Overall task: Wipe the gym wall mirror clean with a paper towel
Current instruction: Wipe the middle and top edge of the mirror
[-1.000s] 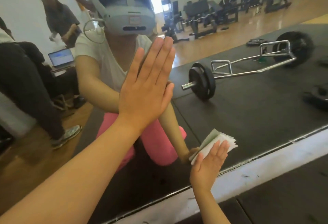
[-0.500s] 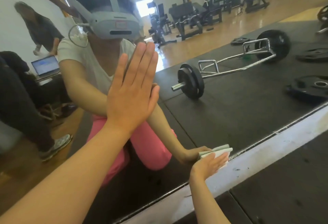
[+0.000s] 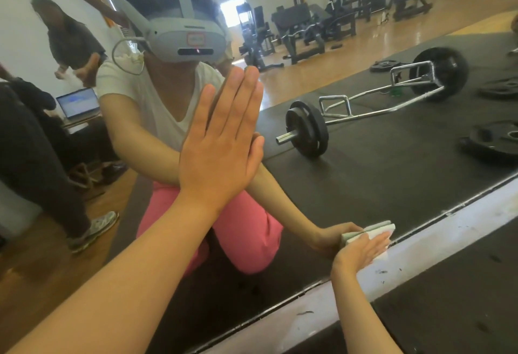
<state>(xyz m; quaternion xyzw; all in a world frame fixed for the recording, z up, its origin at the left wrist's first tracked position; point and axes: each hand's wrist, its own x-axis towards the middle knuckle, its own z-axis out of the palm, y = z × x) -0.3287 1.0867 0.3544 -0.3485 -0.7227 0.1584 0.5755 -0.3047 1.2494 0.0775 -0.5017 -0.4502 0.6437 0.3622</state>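
The person is crouched close to the wall mirror (image 3: 392, 174), low down by its bottom edge. The left hand (image 3: 221, 154) is laid flat against the glass, palm on it, fingers straight, held together and pointing up; its grip is wide and it holds nothing. Its reflection meets it palm to palm. Lower and to the right, the right hand (image 3: 361, 252) presses a folded paper towel (image 3: 382, 228) against the mirror just above the white strip (image 3: 437, 244) that runs along the foot of the glass. That grip is wide too: the fingers lie straight across the towel and pin it to the glass rather than curling round it. The towel's white edge shows past the fingertips, and its folded layers show doubled in the reflection right behind it. The strip is scuffed with dark marks, and a black floor mat (image 3: 462, 297) runs below it. In the glass I can see the person's own reflection, in a white top and pink trousers with a grey headset (image 3: 187, 39) on. Behind lie a chrome bar (image 3: 364, 113) loaded with black plates on the matting, loose weight plates (image 3: 496, 137) to the right, an open laptop (image 3: 80, 102) at the left, and gym machines (image 3: 297, 33) at the far side of the wooden floor.
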